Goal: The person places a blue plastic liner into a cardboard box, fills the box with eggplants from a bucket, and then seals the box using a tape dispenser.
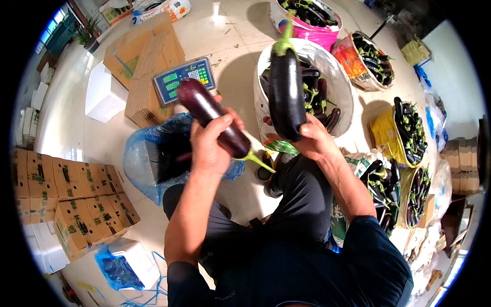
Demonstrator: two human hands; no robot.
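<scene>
My left hand grips a reddish-purple eggplant, its green stem pointing down to the right. In my right hand is a large, glossy, near-black eggplant, held by its rounded end with the stem upward. Behind that one stands a white woven sack holding several eggplants, partly hidden by the one I hold. Below my left hand sits a container lined with a blue plastic bag; its dark inside is hard to make out. A digital scale's display panel stands just beyond my left hand.
Flattened cardboard boxes lean beside a white foam box. Stacked printed cartons stand at left, near another foam box with blue lining. More eggplant sacks stand along the right, including a yellow one and a pink one.
</scene>
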